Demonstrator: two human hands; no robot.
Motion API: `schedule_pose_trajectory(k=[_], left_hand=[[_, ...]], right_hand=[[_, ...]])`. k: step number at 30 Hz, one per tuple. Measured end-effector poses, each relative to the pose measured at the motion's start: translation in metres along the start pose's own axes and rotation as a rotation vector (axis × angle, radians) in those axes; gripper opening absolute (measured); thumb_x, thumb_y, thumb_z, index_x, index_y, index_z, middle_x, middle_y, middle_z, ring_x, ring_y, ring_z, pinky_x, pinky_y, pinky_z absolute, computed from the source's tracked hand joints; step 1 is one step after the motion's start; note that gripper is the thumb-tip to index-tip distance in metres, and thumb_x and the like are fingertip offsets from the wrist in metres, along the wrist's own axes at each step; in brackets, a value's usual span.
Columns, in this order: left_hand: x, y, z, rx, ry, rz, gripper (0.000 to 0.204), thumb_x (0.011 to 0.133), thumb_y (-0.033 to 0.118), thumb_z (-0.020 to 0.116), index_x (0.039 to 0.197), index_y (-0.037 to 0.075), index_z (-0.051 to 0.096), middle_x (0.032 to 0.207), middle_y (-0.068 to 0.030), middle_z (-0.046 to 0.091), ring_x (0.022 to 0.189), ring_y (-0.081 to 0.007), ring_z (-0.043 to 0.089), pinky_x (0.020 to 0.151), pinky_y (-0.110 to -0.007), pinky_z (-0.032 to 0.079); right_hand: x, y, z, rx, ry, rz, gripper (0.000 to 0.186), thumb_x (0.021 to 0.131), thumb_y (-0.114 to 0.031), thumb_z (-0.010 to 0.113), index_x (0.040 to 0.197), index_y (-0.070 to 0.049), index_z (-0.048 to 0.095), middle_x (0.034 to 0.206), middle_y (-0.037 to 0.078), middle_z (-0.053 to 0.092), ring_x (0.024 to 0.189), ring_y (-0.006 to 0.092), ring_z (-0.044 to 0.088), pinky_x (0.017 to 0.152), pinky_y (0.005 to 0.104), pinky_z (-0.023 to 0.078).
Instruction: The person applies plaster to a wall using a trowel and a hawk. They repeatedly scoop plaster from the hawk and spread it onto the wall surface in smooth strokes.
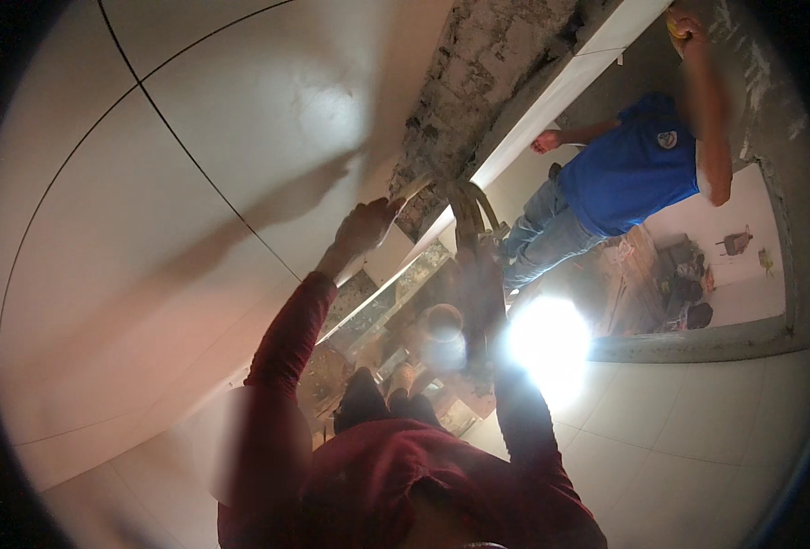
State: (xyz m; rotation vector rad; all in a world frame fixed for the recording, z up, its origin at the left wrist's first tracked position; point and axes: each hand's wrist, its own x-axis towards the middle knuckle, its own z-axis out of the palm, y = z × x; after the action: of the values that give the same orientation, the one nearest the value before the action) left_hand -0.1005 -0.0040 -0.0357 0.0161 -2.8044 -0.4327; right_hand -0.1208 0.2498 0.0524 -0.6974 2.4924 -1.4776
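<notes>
My left hand [364, 231] is raised to the rough, bare strip of wall [478, 82] beside large pale tiles. Its fingers are closed round one end of a pale, narrow tool [414, 189], whose far end meets the rough strip; its kind is unclear. My right arm [524, 416] reaches up beside a bright light, and glare and blur hide the fingers of that hand. Near where it ends, a dark upright piece with a curved, pale band [480, 203] stands close to the strip. Whether my right hand grips it cannot be made out.
Large tiles [194, 119] cover the wall on the left. A white ledge [551, 96] runs along the rough strip. To the right, a person in a blue shirt [629, 165] raises an arm. A glaring lamp [549, 348] shines by an opening with dark items [684, 270]. Below lies a cluttered floor.
</notes>
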Motion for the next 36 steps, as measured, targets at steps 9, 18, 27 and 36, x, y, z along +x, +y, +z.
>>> schedule_pose_trajectory(k=[9, 18, 27, 36], left_hand=[[-0.014, 0.024, 0.007, -0.244, 0.047, -0.192, 0.035, 0.092, 0.011, 0.044, 0.126, 0.005, 0.048, 0.092, -0.0157, 0.059, 0.07, -0.0314, 0.063, 0.061, -0.046, 0.051], [-0.029, -0.023, 0.067, -0.459, 0.244, -0.266, 0.026, 0.093, 0.015, 0.051, 0.114, 0.0, 0.054, 0.074, -0.0153, 0.056, 0.064, -0.031, 0.056, 0.063, -0.045, 0.046], [-0.014, 0.006, -0.059, -0.712, 0.116, -0.499, 0.03, 0.1, 0.024, 0.045, 0.096, 0.0, 0.062, 0.068, -0.0169, 0.058, 0.06, -0.0337, 0.058, 0.057, -0.044, 0.045], [-0.015, 0.028, 0.025, -0.46, 0.251, -0.352, 0.025, 0.101, 0.019, 0.035, 0.111, 0.003, 0.051, 0.081, -0.0187, 0.059, 0.064, -0.0369, 0.059, 0.052, -0.048, 0.046]], right_hand=[[-0.068, -0.021, -0.02, -0.2, -0.208, 0.323, 0.042, 0.093, -0.031, 0.054, 0.12, 0.001, 0.053, 0.086, 0.023, 0.064, 0.078, 0.0325, 0.065, 0.07, 0.0421, 0.049], [-0.107, 0.02, -0.001, 0.041, -0.191, 0.203, 0.036, 0.091, -0.021, 0.056, 0.12, -0.001, 0.05, 0.074, 0.018, 0.062, 0.063, 0.027, 0.061, 0.061, 0.0372, 0.047], [-0.114, 0.014, -0.014, -0.061, -0.23, 0.327, 0.033, 0.093, -0.03, 0.054, 0.111, -0.002, 0.053, 0.078, 0.02, 0.063, 0.066, 0.028, 0.061, 0.062, 0.0405, 0.046], [-0.114, 0.027, 0.004, -0.055, -0.246, 0.22, 0.034, 0.093, -0.032, 0.054, 0.112, -0.003, 0.054, 0.083, 0.023, 0.064, 0.076, 0.0343, 0.066, 0.067, 0.042, 0.048]])
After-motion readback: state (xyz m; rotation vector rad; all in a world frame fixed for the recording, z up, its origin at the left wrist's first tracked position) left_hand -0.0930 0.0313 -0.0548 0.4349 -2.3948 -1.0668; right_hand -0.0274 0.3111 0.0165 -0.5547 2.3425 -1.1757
